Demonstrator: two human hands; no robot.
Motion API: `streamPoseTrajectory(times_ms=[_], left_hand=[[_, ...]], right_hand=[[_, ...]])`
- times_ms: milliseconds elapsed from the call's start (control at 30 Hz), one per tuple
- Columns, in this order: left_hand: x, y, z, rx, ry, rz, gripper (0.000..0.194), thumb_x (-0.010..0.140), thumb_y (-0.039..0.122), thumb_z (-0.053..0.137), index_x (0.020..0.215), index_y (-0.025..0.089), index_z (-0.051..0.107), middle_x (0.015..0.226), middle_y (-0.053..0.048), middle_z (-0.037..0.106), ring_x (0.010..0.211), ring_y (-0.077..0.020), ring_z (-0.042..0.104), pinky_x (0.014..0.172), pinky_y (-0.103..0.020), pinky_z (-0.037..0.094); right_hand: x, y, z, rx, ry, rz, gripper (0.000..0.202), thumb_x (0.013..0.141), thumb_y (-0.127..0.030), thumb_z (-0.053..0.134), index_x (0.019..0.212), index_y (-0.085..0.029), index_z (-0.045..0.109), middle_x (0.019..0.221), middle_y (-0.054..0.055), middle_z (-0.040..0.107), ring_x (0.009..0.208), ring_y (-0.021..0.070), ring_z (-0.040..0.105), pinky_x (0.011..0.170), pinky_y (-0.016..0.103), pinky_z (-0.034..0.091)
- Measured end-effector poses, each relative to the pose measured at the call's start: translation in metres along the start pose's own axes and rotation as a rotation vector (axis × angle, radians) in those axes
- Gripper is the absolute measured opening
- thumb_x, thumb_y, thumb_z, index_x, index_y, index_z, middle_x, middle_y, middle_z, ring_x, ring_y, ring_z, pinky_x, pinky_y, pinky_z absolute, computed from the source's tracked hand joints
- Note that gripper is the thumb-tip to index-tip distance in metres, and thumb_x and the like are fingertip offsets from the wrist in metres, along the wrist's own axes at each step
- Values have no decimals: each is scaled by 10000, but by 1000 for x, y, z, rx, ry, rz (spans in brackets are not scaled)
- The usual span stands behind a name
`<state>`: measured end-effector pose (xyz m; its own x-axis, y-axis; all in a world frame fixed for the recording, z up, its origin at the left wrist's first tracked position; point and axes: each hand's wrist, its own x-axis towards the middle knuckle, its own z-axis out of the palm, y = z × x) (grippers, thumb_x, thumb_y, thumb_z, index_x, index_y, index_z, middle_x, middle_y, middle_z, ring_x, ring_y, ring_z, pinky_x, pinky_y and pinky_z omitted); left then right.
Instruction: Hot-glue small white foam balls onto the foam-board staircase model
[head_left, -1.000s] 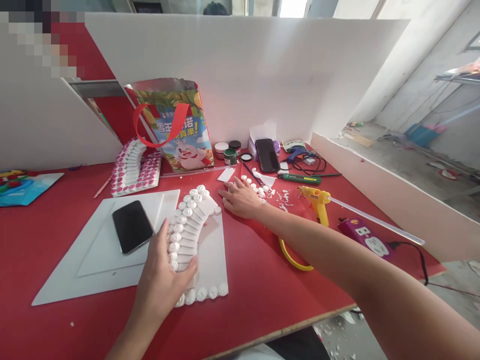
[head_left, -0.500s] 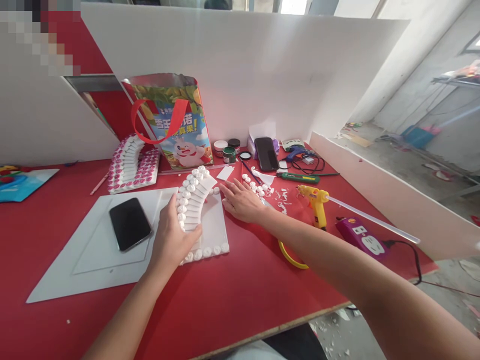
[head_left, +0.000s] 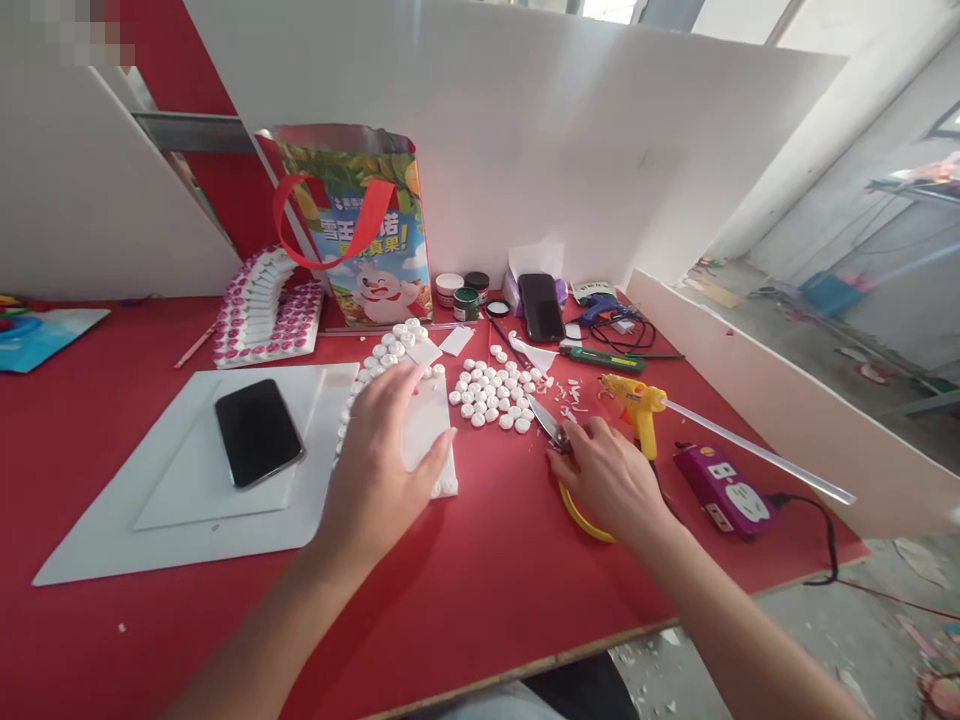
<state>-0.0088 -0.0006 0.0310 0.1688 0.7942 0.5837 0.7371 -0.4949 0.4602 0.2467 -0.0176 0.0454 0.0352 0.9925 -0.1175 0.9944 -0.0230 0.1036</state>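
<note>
My left hand point(head_left: 386, 455) is open over a white curved model point(head_left: 382, 360), thumb apart from the fingers. It hides much of the model; whether it touches is unclear. White swirled round pieces edge the model, which stands on a white board point(head_left: 427, 430). My right hand point(head_left: 611, 480) is closed over the middle of a pair of scissors point(head_left: 581, 515) lying on the table. Their blades point toward a spread of loose white round pieces point(head_left: 491, 395), and a yellow handle shows below my hand.
A yellow glue gun point(head_left: 637, 400) with a long glue stick and a purple power strip point(head_left: 724, 490) lie at right. A phone point(head_left: 259, 432) rests on white boards at left. Behind stand a printed bag point(head_left: 375, 240), a pink-dotted model point(head_left: 262, 310), paint jars point(head_left: 466, 303) and another phone point(head_left: 541, 308).
My right hand has moved from the loose round pieces, right and nearer, onto the scissors. My left hand has loosened from the model's side and opened over it. The camera view has shifted slightly.
</note>
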Motion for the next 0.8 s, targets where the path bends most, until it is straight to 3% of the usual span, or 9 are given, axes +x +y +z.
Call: streamPoseTrajectory(times_ms=[100, 300, 567, 800], left_hand=[[-1, 12, 15, 1, -7, 140, 425, 1027, 258, 601, 1443, 207, 532, 1480, -175, 589, 1423, -314, 572, 1204, -512, 491], [-13, 7, 42, 65, -58, 198, 336, 1004, 152, 586, 1339, 143, 606, 1427, -200, 623, 1396, -349, 588, 1177, -556, 519], [-18, 0, 41, 67, -20, 242, 306, 992, 103, 580, 1291, 130, 640, 1333, -186, 674, 1350, -328, 618, 1163, -547, 534], [-16, -11, 39, -17, 25, 224, 289, 1003, 115, 588, 1284, 152, 644, 1311, -163, 703, 1300, -295, 660, 1148, -494, 554]], right_hand=[[-4, -5, 8, 2, 12, 60, 321, 1047, -366, 521, 1127, -167, 760, 1134, 162, 716, 973, 275, 757, 693, 309, 458], [1, -8, 11, 14, 37, 187, 338, 1060, -368, 476, 1111, -182, 753, 1160, 129, 729, 891, 250, 781, 552, 300, 344], [4, -2, 3, 8, 26, 298, 323, 1065, -341, 476, 1107, -170, 747, 1096, 141, 758, 840, 269, 787, 517, 299, 342], [13, 4, 8, -14, 36, 197, 386, 1086, -260, 422, 965, -169, 777, 1081, 134, 752, 864, 227, 747, 584, 301, 425]])
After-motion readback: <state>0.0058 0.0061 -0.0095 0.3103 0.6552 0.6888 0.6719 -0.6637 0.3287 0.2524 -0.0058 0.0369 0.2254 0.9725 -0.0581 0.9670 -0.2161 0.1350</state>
